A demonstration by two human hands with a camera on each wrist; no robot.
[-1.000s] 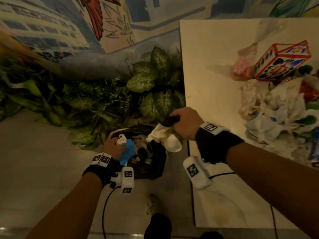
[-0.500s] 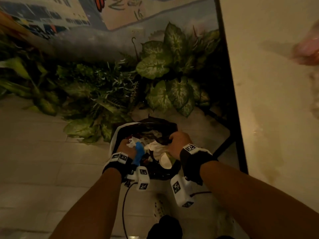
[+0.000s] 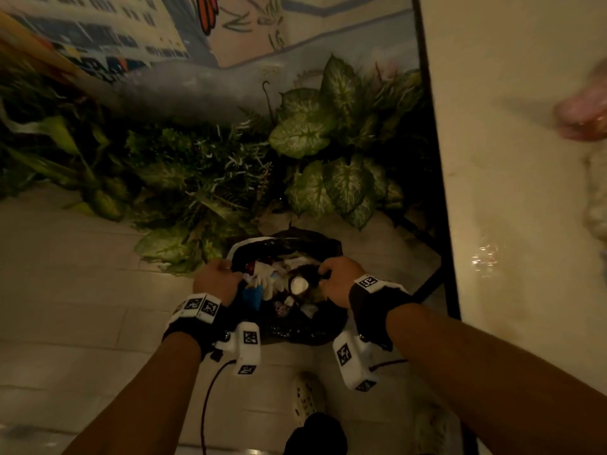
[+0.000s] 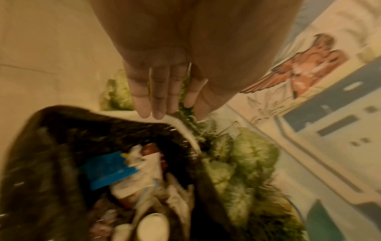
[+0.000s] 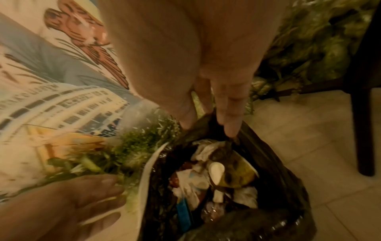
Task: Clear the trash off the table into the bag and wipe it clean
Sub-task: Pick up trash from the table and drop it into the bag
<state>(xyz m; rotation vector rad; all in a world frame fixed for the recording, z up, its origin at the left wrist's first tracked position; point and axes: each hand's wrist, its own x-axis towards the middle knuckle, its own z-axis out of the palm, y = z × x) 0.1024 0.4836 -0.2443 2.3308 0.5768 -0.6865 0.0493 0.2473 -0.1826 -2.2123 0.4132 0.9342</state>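
Observation:
A black trash bag (image 3: 305,330) stands open on the floor left of the table (image 3: 525,224). My left hand (image 3: 221,274) holds the near-left of the bag's rim, where a white edge (image 4: 181,125) shows at my fingertips (image 4: 152,112). At the right of the rim, my right hand (image 3: 328,274) pinches the black plastic (image 5: 257,146). Inside lie a blue wrapper (image 4: 107,171), crumpled tissues (image 5: 206,150) and a white cup (image 5: 216,169). Blurred trash (image 3: 596,205) and a pink bag (image 3: 584,116) remain on the table at the right edge of the head view.
Leafy plants (image 3: 328,152) crowd the floor behind the bag, below a painted mural wall (image 3: 131,37). A dark table leg (image 5: 362,114) stands right of the bag. My light shoe (image 3: 307,402) and a cable (image 3: 210,395) are on the pale tiles near me.
My right hand carried tissues and a cup from the table edge down into the bag and let them go. The blue wrapper left my left hand. Both hands now hold the rim.

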